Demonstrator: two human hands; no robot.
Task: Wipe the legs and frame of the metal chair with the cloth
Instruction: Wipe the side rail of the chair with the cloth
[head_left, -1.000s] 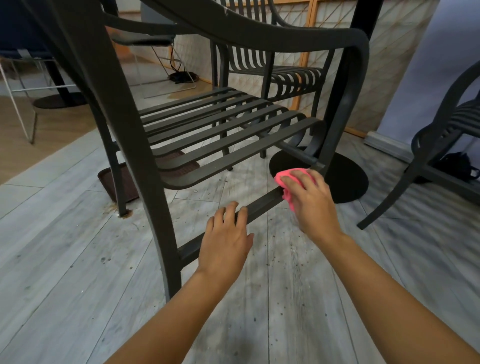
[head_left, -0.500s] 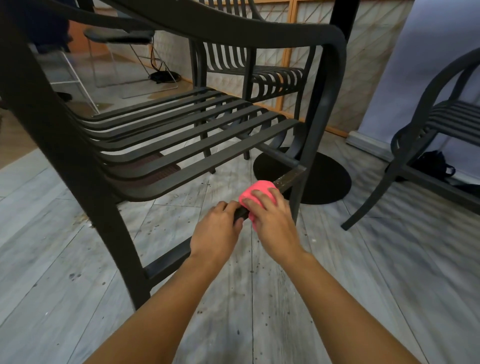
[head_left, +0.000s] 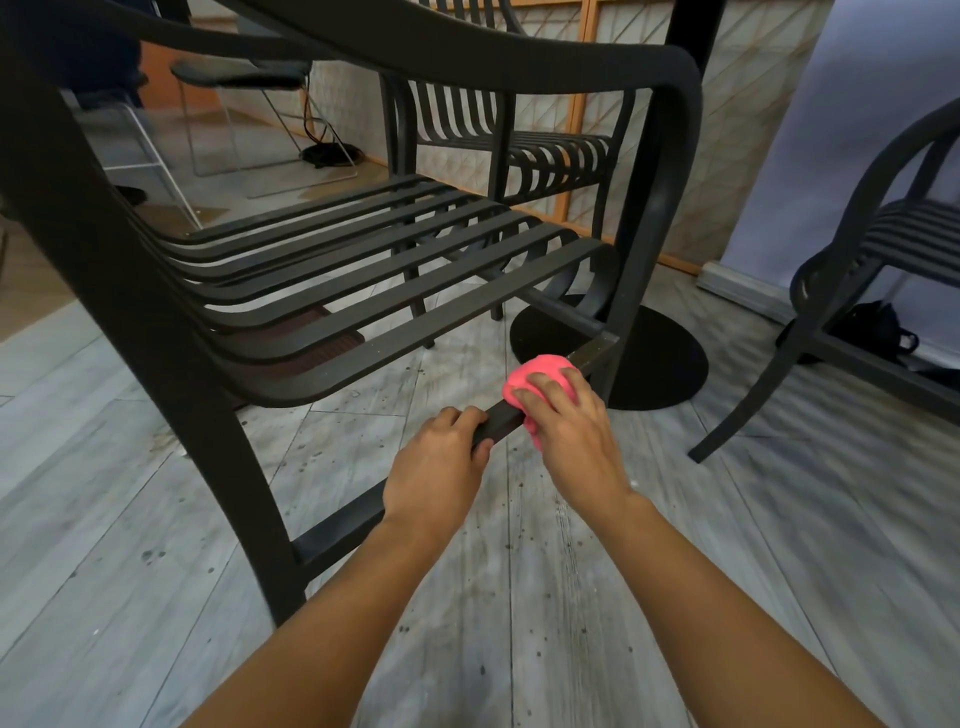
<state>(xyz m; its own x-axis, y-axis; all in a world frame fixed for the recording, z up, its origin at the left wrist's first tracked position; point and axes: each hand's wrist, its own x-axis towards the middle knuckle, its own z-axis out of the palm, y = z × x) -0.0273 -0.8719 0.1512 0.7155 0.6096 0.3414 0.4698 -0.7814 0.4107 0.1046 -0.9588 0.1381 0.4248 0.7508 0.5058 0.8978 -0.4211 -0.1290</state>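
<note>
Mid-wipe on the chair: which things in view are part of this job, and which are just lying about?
In the job:
- metal chair, its low crossbar
- pink cloth, under the right hand
- left hand, gripping the crossbar

Lying about:
- second chair behind
- third chair, right
- round table base
- black bag

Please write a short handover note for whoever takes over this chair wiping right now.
Left hand: gripping the lower crossbar, steadying the metal chair.
Right hand: pressing the pink cloth onto the same bar, near the front leg.
Done: cannot tell from this view which parts are already wiped.
Left: probably the rest of this bar, the near leg, the other legs and the upper frame.
</note>
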